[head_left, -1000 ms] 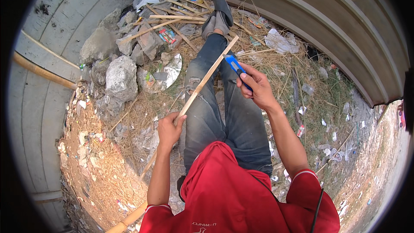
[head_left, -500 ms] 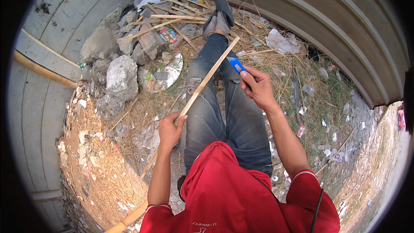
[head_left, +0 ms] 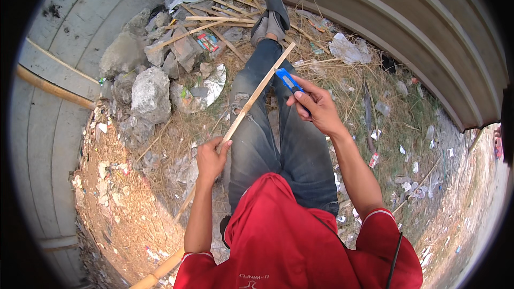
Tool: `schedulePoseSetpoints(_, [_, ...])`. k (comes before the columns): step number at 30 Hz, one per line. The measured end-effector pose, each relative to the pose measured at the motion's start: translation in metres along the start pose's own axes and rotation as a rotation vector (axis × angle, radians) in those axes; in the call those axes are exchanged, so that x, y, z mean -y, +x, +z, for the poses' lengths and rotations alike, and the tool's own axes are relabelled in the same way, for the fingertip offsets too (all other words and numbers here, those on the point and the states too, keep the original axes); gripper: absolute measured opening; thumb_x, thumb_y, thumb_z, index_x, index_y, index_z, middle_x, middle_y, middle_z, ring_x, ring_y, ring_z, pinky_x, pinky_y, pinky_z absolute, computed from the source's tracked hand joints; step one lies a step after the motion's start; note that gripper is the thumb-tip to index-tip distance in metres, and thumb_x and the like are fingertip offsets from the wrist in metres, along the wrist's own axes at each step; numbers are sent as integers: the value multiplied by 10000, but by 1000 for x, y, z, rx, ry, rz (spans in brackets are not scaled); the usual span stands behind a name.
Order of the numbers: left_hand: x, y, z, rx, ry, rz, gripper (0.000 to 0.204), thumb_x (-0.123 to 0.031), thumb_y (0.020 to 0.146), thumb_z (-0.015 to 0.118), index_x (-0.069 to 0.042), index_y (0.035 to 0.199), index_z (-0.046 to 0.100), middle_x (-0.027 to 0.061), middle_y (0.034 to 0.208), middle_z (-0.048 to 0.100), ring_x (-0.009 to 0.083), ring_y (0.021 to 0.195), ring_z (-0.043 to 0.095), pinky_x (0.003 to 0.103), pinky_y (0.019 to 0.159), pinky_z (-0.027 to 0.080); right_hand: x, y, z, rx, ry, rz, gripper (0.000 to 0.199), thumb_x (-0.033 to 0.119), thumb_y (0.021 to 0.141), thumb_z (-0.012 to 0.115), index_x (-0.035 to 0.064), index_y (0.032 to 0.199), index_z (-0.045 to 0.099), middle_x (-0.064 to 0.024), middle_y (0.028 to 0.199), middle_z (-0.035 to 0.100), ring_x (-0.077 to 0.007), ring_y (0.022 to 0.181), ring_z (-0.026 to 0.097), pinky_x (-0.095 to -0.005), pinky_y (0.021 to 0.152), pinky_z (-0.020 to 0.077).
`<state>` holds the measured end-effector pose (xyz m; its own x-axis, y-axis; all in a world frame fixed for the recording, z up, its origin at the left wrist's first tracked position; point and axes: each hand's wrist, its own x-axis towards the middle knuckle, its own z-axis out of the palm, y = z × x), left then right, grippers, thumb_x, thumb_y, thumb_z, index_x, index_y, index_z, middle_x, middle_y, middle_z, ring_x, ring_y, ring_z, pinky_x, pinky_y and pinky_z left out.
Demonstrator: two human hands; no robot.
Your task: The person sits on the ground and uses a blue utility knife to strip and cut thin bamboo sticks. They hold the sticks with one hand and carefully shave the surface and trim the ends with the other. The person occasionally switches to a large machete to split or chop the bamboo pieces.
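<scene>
A long, flat bamboo strip (head_left: 251, 99) slants over my outstretched legs, its far end up near my shins. My left hand (head_left: 212, 159) is closed round the strip's lower part, beside my left thigh. In my right hand (head_left: 316, 106) is a blue box cutter (head_left: 288, 80), gripped by its handle. The cutter's tip end meets the strip, or lies just over it, a little below the far end. How far the blade is out I cannot make out.
Grey rocks (head_left: 151, 96) and loose bamboo strips (head_left: 219, 20) lie around my feet at the far left. A pale panel wall (head_left: 48, 128) stands on the left, a ribbed metal sheet (head_left: 385, 16) at the far right. Litter and dry grass cover the ground.
My right hand has brought the box cutter slightly left, up to the strip. The strip's far end has shifted a little left; my left hand keeps its hold.
</scene>
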<state>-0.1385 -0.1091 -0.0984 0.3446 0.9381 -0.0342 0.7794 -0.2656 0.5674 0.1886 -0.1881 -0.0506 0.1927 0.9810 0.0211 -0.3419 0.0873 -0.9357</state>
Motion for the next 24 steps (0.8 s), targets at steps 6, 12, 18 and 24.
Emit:
schedulePoseSetpoints(6, [3,1,-2,4,-41,2,324,-332,899,784,-31,1018,772,199,683,641,355,597,610,425,605,473,-5,0,-6,142,116,16,576,43,1025,553,22,1574,381,-131,1073,680,-80,707,470,-223,584,409])
schedulePoseSetpoints(12, [3,0,2,-29,-128,23,304,-305,911,765,-15,1003,760,200,698,646,347,618,627,419,613,475,-16,-2,-2,55,39,-43,538,103,1025,566,30,1542,437,-81,1054,672,-74,752,475,-235,639,422])
schedulePoseSetpoints(18, [-16,-2,12,-74,-190,103,230,-221,970,668,-22,1050,751,184,824,729,360,754,715,420,681,527,-66,-12,7,-29,-379,7,431,316,1054,596,18,1362,555,16,860,539,-71,730,445,-248,650,384])
schedulePoseSetpoints(24, [-34,-12,22,-36,-223,177,215,-169,992,654,11,1076,739,145,797,739,220,637,673,353,610,503,-75,-1,45,-274,-440,52,377,281,1003,696,1,1232,591,-10,848,632,-89,744,561,-269,715,463])
